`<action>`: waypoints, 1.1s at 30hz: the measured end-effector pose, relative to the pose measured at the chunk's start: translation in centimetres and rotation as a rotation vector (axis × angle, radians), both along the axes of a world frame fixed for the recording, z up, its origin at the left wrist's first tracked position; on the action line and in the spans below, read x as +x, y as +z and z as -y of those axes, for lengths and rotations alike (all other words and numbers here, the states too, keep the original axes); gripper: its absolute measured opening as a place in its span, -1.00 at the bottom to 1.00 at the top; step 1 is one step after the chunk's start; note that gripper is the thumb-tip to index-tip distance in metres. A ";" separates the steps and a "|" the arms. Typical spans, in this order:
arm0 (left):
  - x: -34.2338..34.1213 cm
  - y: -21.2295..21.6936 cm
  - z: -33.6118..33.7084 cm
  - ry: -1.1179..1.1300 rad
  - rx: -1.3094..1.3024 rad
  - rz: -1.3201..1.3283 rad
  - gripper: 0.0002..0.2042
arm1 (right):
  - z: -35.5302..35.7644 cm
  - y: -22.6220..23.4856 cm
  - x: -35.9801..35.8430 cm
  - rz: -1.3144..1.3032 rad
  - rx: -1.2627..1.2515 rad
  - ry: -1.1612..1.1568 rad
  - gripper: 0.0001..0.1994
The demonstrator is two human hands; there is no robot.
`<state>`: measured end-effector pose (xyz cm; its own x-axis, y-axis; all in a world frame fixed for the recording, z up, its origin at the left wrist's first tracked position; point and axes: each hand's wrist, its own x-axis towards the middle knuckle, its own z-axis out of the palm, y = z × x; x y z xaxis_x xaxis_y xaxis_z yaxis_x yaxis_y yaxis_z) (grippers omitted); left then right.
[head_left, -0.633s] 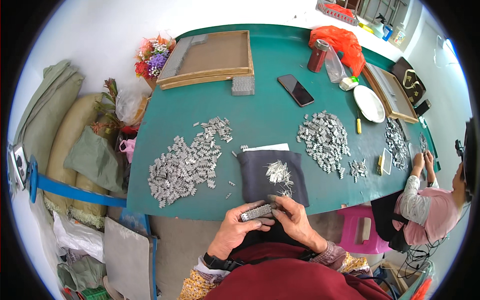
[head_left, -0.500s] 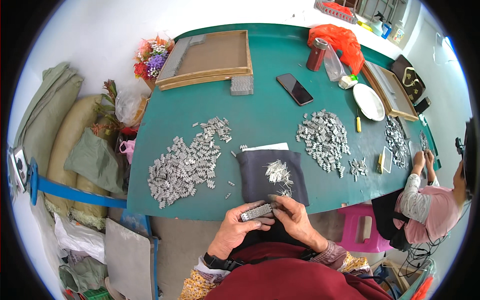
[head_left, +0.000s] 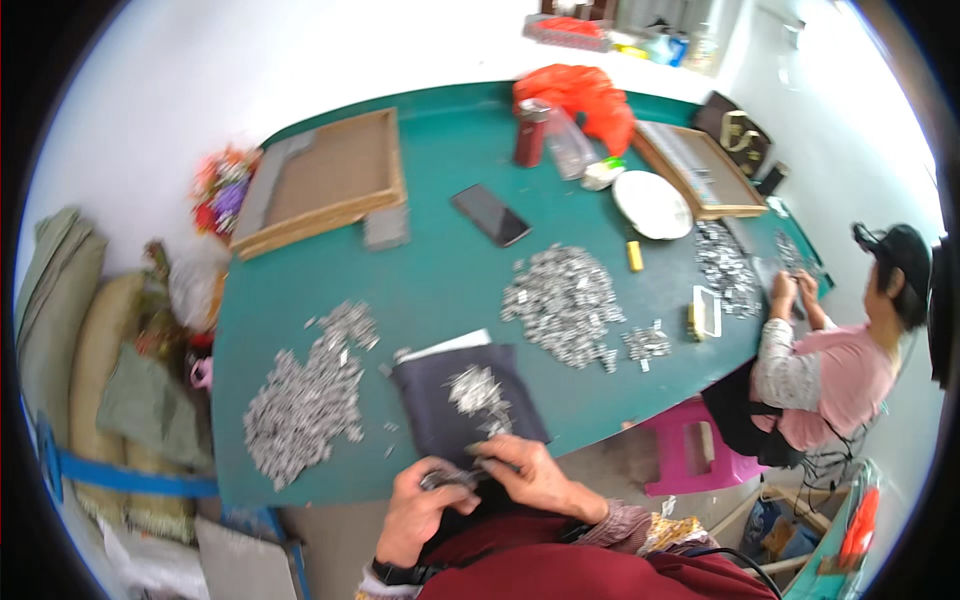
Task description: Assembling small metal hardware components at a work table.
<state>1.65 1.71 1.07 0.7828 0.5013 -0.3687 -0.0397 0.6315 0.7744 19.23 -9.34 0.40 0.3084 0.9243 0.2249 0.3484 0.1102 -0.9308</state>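
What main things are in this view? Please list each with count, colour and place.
Table: 1, green, centre
Metal-piece heaps: several, grey, across table
Cloth: 1, dark, near edge
Thin pieces: uncounted, silvery, on cloth
Framed trays: at least 2, brown, far left and far right
Block: 1, grey, beside left tray
Phone: 1, black, table's far half
Flask: 1, red, beyond phone
Plastic bag: 1, orange-red, far edge
Dish: 1, white, right half
Handbag: 1, dark, far right corner
Flowers: 1 bunch, mixed, left of table
Sacks: several, greenish, far left
Stool: 1, pink, near right side
Co-worker: 1, pink top, right
Held piece: 1, grey, left hand
Left hand: 1, bare, gripping piece
Right hand: 1, bare, beside left hand
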 end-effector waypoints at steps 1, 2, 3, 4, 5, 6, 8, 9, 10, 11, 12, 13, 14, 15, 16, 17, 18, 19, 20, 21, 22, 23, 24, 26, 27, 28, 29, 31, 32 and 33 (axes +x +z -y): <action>-0.1 -0.3 -0.2 -0.032 0.005 0.021 -0.81 | 0.0 0.8 0.3 0.009 -0.003 0.004 -0.78; -0.2 -0.4 -0.3 -0.023 -0.016 -0.015 -0.82 | 0.4 1.0 0.8 0.052 -0.002 -0.047 -0.79; 0.1 -0.3 -0.3 -0.013 -0.036 -0.053 -0.82 | 0.8 1.1 1.6 0.094 -0.001 -0.096 -0.79; 0.3 -0.3 -0.2 -0.039 -0.033 -0.047 -0.82 | 1.4 1.2 2.4 0.093 -0.008 -0.176 -0.81; 0.5 -0.2 -0.1 -0.044 -0.059 -0.035 -0.84 | 2.2 1.1 3.4 0.090 -0.013 -0.254 -0.82; 0.8 -0.2 -0.1 -0.047 -0.086 -0.025 -0.85 | 2.9 0.9 4.8 0.167 0.005 -0.340 -0.83; 1.1 -0.2 0.0 -0.060 -0.061 -0.045 -0.87 | 4.6 0.8 7.5 0.233 -0.091 -0.516 -0.85; 1.2 -0.2 0.0 -0.055 -0.039 -0.066 -0.89 | 5.3 0.2 8.9 0.330 -0.112 -0.609 -0.86; 1.4 -0.3 -0.1 -0.076 -0.029 -0.058 -0.90 | 6.3 -0.3 10.3 0.411 -0.125 -0.719 -0.87; 1.8 0.3 0.1 -0.084 -0.026 -0.061 -0.90 | 7.0 -1.0 11.6 0.487 -0.135 -0.817 -0.89; 2.0 1.0 0.4 -0.082 0.001 -0.111 -0.91 | 7.7 -1.5 12.9 0.550 -0.184 -0.885 -0.90; 2.4 1.4 0.4 -0.084 0.030 -0.163 -0.92 | 8.5 -2.0 14.2 0.611 -0.236 -0.957 -0.91; 2.6 1.2 0.3 -0.112 0.044 -0.164 -0.92 | 8.9 -2.5 15.2 0.705 -0.279 -1.023 -0.94; 2.8 1.2 0.2 -0.116 0.046 -0.171 -0.92 | 9.2 -2.7 15.9 0.729 -0.331 -1.039 -0.94; 2.9 1.4 0.3 -0.142 0.042 -0.177 -0.92 | 9.4 -3.1 16.5 0.743 -0.338 -1.042 -0.94; 3.1 1.5 0.3 -0.167 0.038 -0.183 -0.92 | 9.4 -3.4 16.9 0.758 -0.345 -1.043 -0.93; 3.3 1.6 0.4 -0.170 0.038 -0.190 -0.92 | 9.5 -3.6 17.1 0.751 -0.349 -1.045 -0.93; 3.4 1.7 0.4 -0.183 0.054 -0.187 -0.92 | 9.2 -3.4 17.1 0.769 -0.347 -1.011 -0.91; 3.5 1.8 0.5 -0.196 0.069 -0.184 -0.92 | 9.1 -3.3 17.0 0.787 -0.345 -0.977 -0.90; 3.5 1.9 0.5 -0.197 0.070 -0.191 -0.92 | 9.0 -3.3 17.0 0.780 -0.347 -0.977 -0.90; 3.5 1.9 0.5 -0.214 0.096 -0.200 -0.93 | 9.0 -3.4 16.9 0.758 -0.353 -0.925 -0.89; 3.5 2.0 0.6 -0.231 0.122 -0.208 -0.93 | 8.9 -3.4 16.9 0.735 -0.358 -0.874 -0.89; 3.5 2.1 0.6 -0.234 0.122 -0.213 -0.93 | 9.0 -3.1 16.8 0.733 -0.349 -0.840 -0.88; 3.4 2.2 0.7 -0.216 0.107 -0.222 -0.95 | 9.6 -2.6 16.6 0.723 -0.303 -0.784 -0.88; 3.5 2.3 0.7 -0.218 0.106 -0.226 -0.95 | 9.9 -2.4 16.5 0.717 -0.255 -0.730 -0.88; 3.6 2.3 0.7 -0.220 0.126 -0.232 -0.94 | 9.9 -2.4 16.3 0.714 -0.256 -0.729 -0.88; 3.6 2.4 0.7 -0.222 0.145 -0.238 -0.94 | 10.0 -2.4 16.1 0.685 -0.225 -0.787 -0.88; 3.7 2.4 0.7 -0.217 0.134 -0.235 -0.94 | 9.9 -2.6 15.7 0.656 -0.193 -0.844 -0.88; 3.6 2.4 0.6 -0.212 0.123 -0.229 -0.93 | 9.8 -2.6 15.4 0.664 -0.260 -0.913 -0.87; 3.6 2.5 0.7 -0.210 0.124 -0.229 -0.93 | 9.6 -2.6 15.2 0.671 -0.326 -0.981 -0.86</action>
<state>5.25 0.97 3.54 0.7777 0.3900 -0.4931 0.2652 0.5076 0.8197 34.42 -18.93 -2.25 0.8158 0.4091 0.4087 0.5724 -0.6718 -0.4701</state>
